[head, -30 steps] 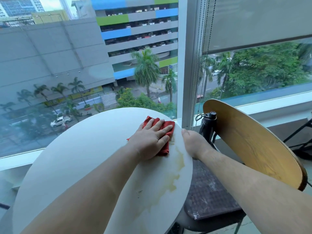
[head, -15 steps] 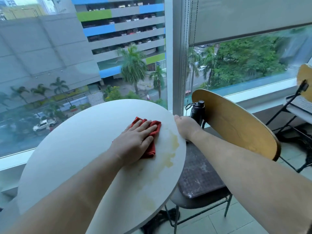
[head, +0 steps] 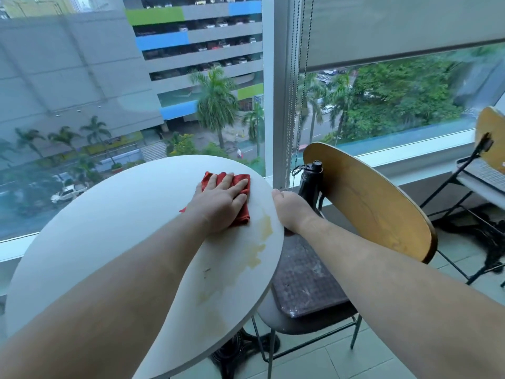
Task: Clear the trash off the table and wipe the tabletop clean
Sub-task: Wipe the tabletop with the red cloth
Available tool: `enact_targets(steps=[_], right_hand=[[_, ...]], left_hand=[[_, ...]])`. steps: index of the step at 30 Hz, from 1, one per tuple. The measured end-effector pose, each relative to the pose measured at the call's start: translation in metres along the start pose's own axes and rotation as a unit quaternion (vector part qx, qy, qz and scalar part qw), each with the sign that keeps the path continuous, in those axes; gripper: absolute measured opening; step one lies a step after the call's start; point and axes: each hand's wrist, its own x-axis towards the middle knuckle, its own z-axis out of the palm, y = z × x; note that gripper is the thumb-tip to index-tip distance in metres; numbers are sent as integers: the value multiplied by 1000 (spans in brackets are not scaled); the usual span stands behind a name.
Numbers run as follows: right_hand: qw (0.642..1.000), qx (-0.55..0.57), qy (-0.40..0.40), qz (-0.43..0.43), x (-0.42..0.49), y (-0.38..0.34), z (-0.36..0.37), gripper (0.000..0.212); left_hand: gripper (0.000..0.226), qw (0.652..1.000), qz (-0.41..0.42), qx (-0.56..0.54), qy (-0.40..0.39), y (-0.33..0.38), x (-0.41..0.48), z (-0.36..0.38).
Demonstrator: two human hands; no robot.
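Window-side round white surface [head: 109, 228], yellowish spill stain [head: 257, 255] along the right edge. Left hand [head: 221, 203] flat on red cloth [head: 241, 214] at the far side, fingers [head: 232, 184] straight and close together, pressing down. Right hand [head: 289, 209] on the rim, fingers tucked out of sight, can't tell the grip.

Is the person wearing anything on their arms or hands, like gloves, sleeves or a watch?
No. Both forearms are bare as far as the view reaches, with no sleeve showing. The left hand and right hand are ungloved, and no watch, bracelet or ring shows on the visible parts.
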Motion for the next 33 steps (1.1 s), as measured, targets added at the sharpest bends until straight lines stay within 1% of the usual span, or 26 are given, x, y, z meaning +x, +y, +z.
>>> enact_targets(steps=[2, 7, 9, 12, 15, 17, 19, 21, 23, 28, 33], right_hand=[[1000, 8, -3, 0, -1, 2, 0, 56], [1000, 6, -14, -6, -4, 0, -4, 57], [1000, -5, -14, -11, -5, 1, -5, 57], [1000, -1, -29, 3, -12, 5, -7, 57], [999, -4, -43, 14, -19, 5, -11, 54], [999, -12, -48, 16, -21, 3, -12, 53], [999, -18, -46, 15, -21, 2, -12, 54], [999, -16, -41, 20, -21, 2, -10, 54], [999, -17, -40, 24, -21, 3, -10, 53], [999, -18, -48, 18, -19, 3, -11, 55], [998, -28, -47, 16, -18, 3, -10, 55]], left_hand=[[54, 1000, 10, 0, -5, 1, -3, -1], [53, 996, 86, 7, -7, 9, -26, 4], [54, 995, 101, 2, -4, 7, -38, 8], [64, 994, 112, -11, -8, -4, -54, 8], [63, 994, 108, -28, 8, -15, -60, 8], [55, 996, 83, -33, 24, -19, -56, 8], [51, 998, 49, -32, 31, -17, -46, 6], [51, 999, 30, -28, 30, -9, -33, 3], [51, 999, 28, -29, 21, 1, -23, 0], [51, 996, 88, -19, 12, 21, -26, 4], [53, 990, 138, -4, 3, 17, -52, 10]])
